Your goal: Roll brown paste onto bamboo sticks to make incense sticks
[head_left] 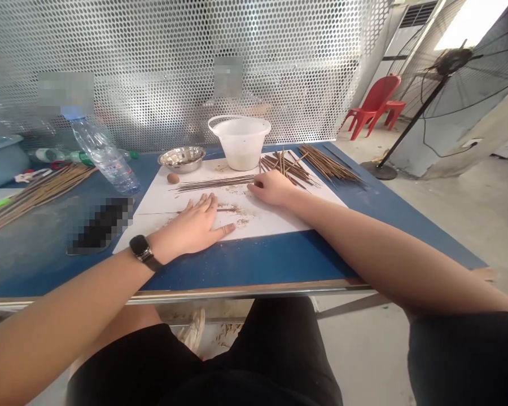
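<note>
My left hand [197,223] lies flat with spread fingers on a white paper sheet [275,223]. A thin brown stick [226,210] passes under its fingers, its dark thicker end showing on the right and its fine tail on the left. My right hand [273,188] is curled, thumb and forefinger close together, at the right end of a row of thin brown sticks [215,183]. Whatever its fingers hold is hidden. Behind it a loose pile of brown sticks [294,168] lies crisscrossed. Brown crumbs [241,221] are scattered around the single stick.
A white bucket [243,146], a steel bowl [182,160] and a brown ball [173,179] stand toward the back. More sticks [328,162] lie right. A plastic bottle [105,155], a phone [104,223] and long sticks [42,189] are left. A perforated metal panel [161,67] closes the back.
</note>
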`<state>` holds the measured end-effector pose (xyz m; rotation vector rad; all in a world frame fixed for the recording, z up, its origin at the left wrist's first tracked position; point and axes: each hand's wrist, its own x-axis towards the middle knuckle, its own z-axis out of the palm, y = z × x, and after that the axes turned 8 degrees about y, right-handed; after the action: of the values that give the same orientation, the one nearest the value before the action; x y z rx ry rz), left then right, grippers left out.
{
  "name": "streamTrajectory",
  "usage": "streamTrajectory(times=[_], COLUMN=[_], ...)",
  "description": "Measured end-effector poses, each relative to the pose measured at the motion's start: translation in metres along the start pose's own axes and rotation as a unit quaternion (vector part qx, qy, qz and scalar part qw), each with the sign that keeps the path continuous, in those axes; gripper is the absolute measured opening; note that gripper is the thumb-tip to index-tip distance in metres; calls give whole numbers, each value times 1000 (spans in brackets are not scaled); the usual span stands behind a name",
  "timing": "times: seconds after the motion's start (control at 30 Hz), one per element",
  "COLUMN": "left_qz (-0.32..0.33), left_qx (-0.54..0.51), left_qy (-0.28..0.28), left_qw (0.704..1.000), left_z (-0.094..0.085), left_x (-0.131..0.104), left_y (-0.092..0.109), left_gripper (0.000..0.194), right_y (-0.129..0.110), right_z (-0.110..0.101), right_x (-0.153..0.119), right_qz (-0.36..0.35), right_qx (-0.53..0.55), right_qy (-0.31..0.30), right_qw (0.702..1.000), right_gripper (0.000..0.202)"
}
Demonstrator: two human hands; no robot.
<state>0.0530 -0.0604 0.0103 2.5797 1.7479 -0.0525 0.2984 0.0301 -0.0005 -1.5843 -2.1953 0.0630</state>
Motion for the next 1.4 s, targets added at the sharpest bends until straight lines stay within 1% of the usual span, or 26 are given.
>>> streamTrajectory(times=[0.03, 0.1, 0.17, 0.27, 0.33, 0.37, 0.4, 0.47, 0.6, 0.7, 0.77, 0.8, 0.9, 1.1, 1.2, 1.23, 1.3, 1.4], left_qz=[4, 18, 29, 14, 8, 6, 6, 9, 19, 11, 7, 8, 12, 32, 36, 36, 33, 24], left_qx=[2, 2, -3, -12, -20, -22, -22, -18, -8, -7, -9, -9, -15, -46, -49, -48, -42, -31], left_qy=[1, 11, 17, 2, -1, 2, 4, 8, 19, -6, -14, -14, -14, 6, 6, 7, 7, 5], left_qw=[1000, 1000, 999, 1000, 1000, 1000, 1000, 1000, 1000, 1000, 1000, 1000, 1000, 998, 998, 998, 999, 999], left_z=[0, 1, 4, 9, 10, 11, 11, 11, 9, 5, 3, 2, 1, 5, 8, 9, 10, 10], left_x=[-3, -18, -39, -69, -81, -82, -81, -71, -33, -5, 5, 7, -3, -57, -74, -75, -71, -48], left_y=[0, 0, 0, 1, 2, 3, 3, 3, -6, -15, -19, -20, -21, -24, -25, -25, -25, -26], left_gripper=[113, 114, 117, 122, 122, 121, 121, 119, 114, 112, 113, 113, 113, 109, 106, 105, 106, 109], right_y=[1, 1, 2, 0, -1, -1, -2, -2, -2, -1, 0, 0, 1, 2, 2, 2, 2, 1], right_z=[0, 1, 1, 0, -1, -2, -2, -2, -2, -2, -1, -1, 0, 2, 1, 1, 0, -1], right_x=[0, 1, 2, 1, 0, 0, -1, -1, 0, 1, 1, 1, 1, 2, 3, 2, 1, 0], right_qz=[-1, -1, -1, -5, -10, -10, -9, -5, -6, -10, -10, -10, -13, -14, -11, -10, -12, -19], right_qx=[1, 5, 7, 8, 6, 4, 1, -3, -6, -5, -3, -2, -3, -11, -11, -9, -5, 0], right_qy=[0, 0, -4, -13, -14, -14, -14, -15, -16, -18, -20, -21, -21, -21, -26, -29, -31, -24], right_qw=[1000, 1000, 1000, 1000, 1000, 1000, 1000, 1000, 1000, 1000, 1000, 1000, 1000, 1000, 1000, 999, 999, 1000], right_gripper=[35, 35, 35, 35, 35, 35, 35, 34, 34, 33, 33, 32, 31, 29, 29, 29, 29, 29])
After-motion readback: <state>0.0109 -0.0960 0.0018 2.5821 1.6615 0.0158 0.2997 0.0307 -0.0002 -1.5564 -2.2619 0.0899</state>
